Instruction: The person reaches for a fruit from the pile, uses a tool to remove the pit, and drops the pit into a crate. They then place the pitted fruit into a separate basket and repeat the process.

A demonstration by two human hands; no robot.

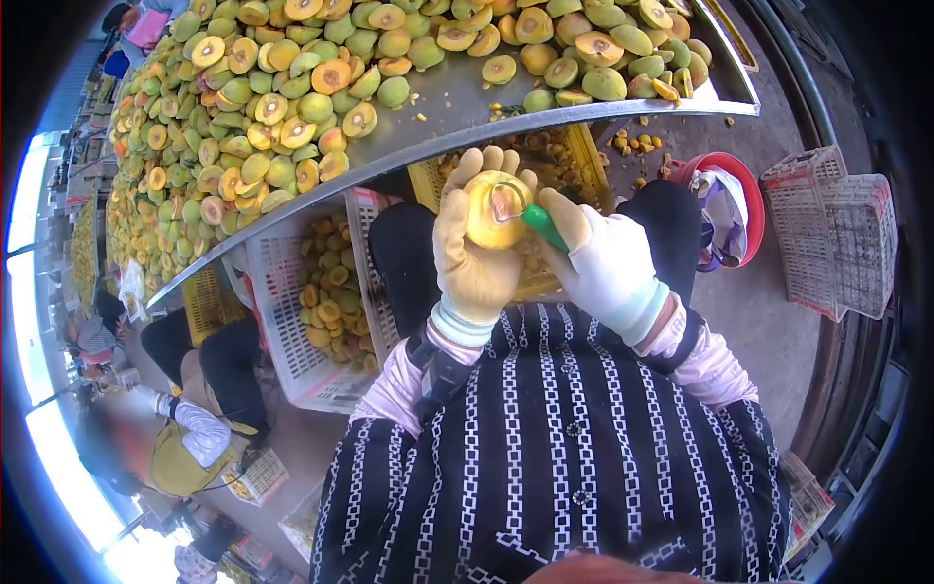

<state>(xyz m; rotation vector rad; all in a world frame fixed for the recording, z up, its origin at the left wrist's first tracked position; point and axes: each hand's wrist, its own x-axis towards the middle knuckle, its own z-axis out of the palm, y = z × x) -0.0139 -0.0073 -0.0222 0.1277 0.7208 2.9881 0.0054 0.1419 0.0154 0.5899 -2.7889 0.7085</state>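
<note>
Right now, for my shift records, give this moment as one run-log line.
left hand: fruit half, cut face up | right hand: green-handled tool, loop at the cut face | metal table: cut fruit piled

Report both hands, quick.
Left hand: gloved, cupped around a cut fruit.
Right hand: gloved, closed on a green-handled tool, its loop at the fruit's face.

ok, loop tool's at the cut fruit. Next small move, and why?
Probably a short scooping turn of the green-handled tool by the right hand: its loop sits at the reddish centre of the fruit half, which the left hand cups cut side up.
</note>
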